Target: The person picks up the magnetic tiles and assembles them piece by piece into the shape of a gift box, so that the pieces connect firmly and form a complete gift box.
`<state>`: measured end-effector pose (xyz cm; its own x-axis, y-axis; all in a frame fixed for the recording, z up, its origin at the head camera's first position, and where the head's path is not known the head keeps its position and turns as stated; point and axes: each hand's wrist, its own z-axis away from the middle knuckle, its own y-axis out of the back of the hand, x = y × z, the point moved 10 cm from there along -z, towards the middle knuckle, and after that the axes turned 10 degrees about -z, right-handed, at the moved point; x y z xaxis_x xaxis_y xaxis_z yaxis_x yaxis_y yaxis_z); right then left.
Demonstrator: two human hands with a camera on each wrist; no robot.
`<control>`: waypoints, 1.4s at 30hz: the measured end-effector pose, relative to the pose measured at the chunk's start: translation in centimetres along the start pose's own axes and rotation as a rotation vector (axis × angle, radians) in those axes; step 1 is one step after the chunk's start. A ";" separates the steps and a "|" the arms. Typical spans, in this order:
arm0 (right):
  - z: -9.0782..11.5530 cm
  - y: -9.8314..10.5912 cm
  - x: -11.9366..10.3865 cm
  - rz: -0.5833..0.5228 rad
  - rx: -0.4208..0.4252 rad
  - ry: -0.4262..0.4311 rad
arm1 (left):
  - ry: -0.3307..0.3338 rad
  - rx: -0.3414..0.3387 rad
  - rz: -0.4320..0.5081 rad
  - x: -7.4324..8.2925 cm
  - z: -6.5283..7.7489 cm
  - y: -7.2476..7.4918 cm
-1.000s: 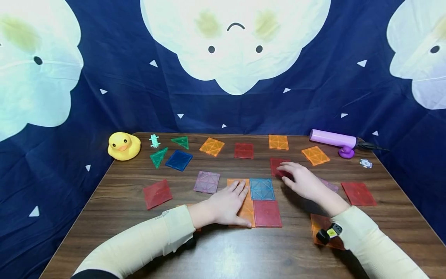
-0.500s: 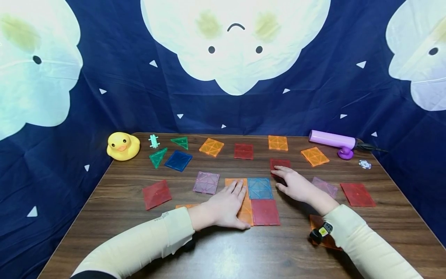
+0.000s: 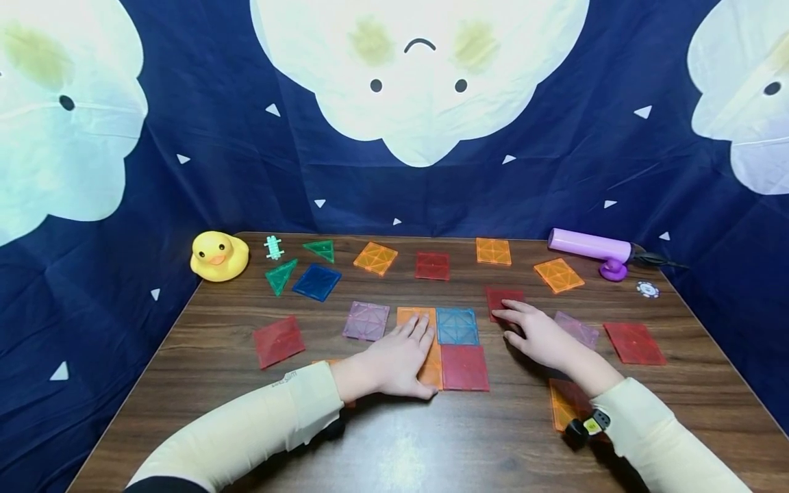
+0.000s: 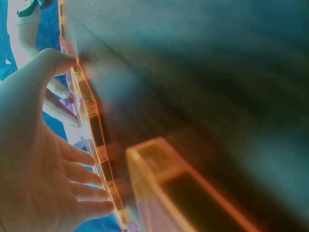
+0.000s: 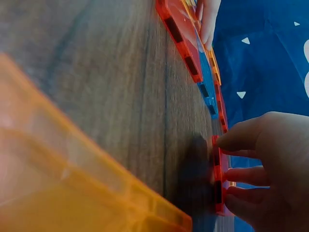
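Left hand lay spread on orange tiles; right hand, loosely extended, touched a red tile.

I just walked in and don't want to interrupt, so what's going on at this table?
Someone is handling flat, see-through tiles on a wooden table. Their left hand rests on an orange section, which lies edge to edge with a blue tile and a red tile. Their right hand touches another red tile, lying apart from that group. More tiles lie scattered around.
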<state>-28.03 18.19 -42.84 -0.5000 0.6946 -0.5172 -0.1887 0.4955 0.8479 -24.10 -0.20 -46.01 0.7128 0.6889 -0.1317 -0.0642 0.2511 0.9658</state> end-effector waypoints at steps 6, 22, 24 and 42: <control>1.1 -0.4 -0.8 0.018 -0.015 0.014 | -0.005 0.001 0.016 -0.2 -0.2 0.2; 1.6 -1.8 -3.2 0.025 -0.058 0.043 | -0.001 -0.004 0.028 -0.5 -0.5 0.4; 1.6 -1.8 -3.2 0.024 -0.056 0.039 | 0.000 -0.006 0.031 -0.5 -0.5 0.4; 3.3 -0.6 -3.8 -0.025 -0.057 0.051 | -0.008 -0.006 0.041 -0.4 -0.6 0.4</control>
<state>-23.24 16.98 -41.76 -0.5363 0.6543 -0.5332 -0.2489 0.4810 0.8407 -24.82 -0.02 -45.71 0.7150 0.6933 -0.0904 -0.0978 0.2272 0.9689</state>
